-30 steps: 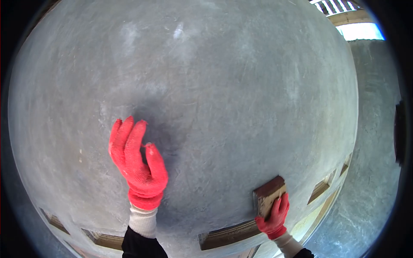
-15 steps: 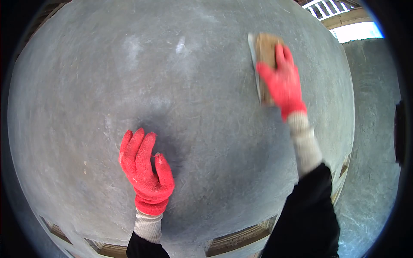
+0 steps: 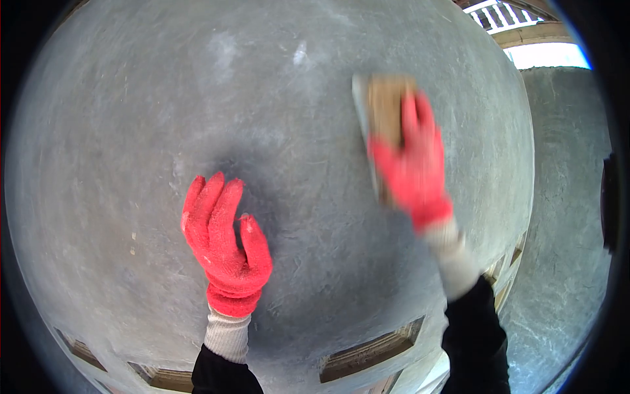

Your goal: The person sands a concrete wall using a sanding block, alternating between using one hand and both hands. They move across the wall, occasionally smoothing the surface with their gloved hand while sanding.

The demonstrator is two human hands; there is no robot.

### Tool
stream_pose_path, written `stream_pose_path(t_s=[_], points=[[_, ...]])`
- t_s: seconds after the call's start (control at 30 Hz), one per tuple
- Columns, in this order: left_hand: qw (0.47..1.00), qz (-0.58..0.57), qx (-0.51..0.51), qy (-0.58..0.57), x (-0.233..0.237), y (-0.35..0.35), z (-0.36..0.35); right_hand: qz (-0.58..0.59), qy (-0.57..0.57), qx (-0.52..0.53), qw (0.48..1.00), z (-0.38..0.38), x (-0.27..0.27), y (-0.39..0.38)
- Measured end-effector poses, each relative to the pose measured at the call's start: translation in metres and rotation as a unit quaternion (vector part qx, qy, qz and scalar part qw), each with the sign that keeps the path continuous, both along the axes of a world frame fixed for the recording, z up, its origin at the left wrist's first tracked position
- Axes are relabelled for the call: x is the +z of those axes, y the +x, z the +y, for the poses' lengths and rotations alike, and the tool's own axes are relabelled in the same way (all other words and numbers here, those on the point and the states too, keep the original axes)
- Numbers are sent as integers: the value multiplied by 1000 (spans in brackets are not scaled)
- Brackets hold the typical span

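My right hand [image 3: 417,164], in a red-palmed glove with a pale cuff, grips a wooden block [image 3: 386,108] and holds it flat against a grey plastered wall [image 3: 315,262]. A thin pale sheet edge [image 3: 362,108] sticks out along the block's left side. Hand and block are blurred by motion. Lower left, my left hand [image 3: 228,243] wears the same kind of glove. It holds nothing; its fingers are loosely curved, the thumb apart, close to the wall and over a dark shadow.
Whitish smudges [image 3: 300,54] mark the upper wall. Along the bottom run several rectangular recesses [image 3: 371,351] with wooden frames. Another grey wall [image 3: 564,197] stands at the right, with a dark object [image 3: 609,203] at its edge. A white railing [image 3: 504,16] shows at the top right.
My right hand has swept the wooden block down and somewhat left over the wall. My left hand sits slightly higher in view, its pose much the same.
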State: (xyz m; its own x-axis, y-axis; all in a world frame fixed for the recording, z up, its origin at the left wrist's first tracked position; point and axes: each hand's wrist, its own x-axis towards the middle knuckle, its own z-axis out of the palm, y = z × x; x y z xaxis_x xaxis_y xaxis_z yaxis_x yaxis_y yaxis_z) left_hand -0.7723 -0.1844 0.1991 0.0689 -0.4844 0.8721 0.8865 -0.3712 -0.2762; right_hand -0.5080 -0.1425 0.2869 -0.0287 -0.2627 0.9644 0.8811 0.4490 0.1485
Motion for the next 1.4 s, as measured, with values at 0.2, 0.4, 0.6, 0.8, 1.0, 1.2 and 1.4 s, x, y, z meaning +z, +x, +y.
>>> stream_pose_path(t_s=[0.2, 0.4, 0.6, 0.8, 1.0, 1.2, 1.4], points=[[1000, 10, 19, 1, 4, -1, -6, 52, -64, 96, 992, -6, 55, -8], [999, 6, -43, -6, 0, 2, -11, -9, -132, 9, 991, -18, -281, 6], [997, 12, -74, -8, -1, -4, -4, -58, -120, -12, 991, -25, -249, -10], [999, 13, -33, -3, -1, -4, -10, 50, -7, 22, 998, -21, -8, -32], [999, 19, -27, 10, 4, -17, -21, -15, -59, 14, 998, -22, -168, -32], [998, 16, -32, 46, 6, -37, -16, -61, -141, -3, 988, -44, -309, -46], [999, 51, -17, 6, 0, -38, -22, 4, -6, 4, 1000, -25, -1, -73]])
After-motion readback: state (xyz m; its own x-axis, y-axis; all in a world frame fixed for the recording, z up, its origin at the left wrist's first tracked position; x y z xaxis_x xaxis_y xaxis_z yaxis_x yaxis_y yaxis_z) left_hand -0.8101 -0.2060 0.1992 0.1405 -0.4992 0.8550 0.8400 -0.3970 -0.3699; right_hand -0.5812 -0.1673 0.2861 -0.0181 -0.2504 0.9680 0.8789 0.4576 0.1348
